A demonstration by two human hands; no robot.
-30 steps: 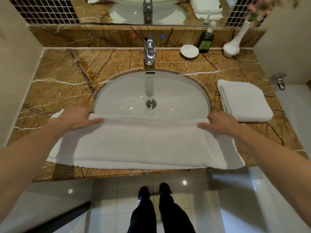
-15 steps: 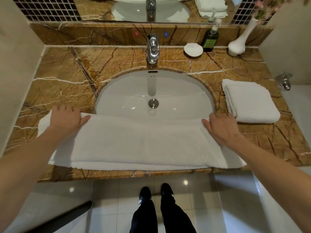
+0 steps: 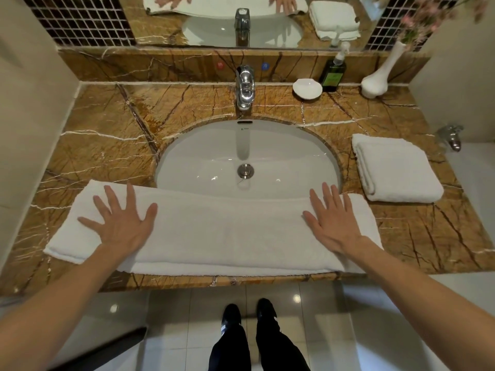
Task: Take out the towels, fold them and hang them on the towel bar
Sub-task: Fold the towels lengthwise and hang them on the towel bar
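White terry folded into a long band, the towel (image 3: 227, 231) lies on the marble counter (image 3: 107, 145) along its near edge. Its far fold sags a little over the rim of the sink (image 3: 267, 156). Its long axis runs side to side, from one grip to the other. One short end lies just outside the left grip (image 3: 122, 223), the other just outside the right grip (image 3: 333, 223).

Both grips are wide, with fingers straight and spread and palms pressing flat on the cloth, holding nothing. I judge this to be the smoothing stage of the fold, with the lengthwise folds done. The next move probably calls for one grip to pinch a short end and carry it across to the other, halving the length, while the other grip pins the cloth.

A second towel (image 3: 396, 170), already folded, sits beyond and outward of the right grip, apart from the band. No towel bar is in view.
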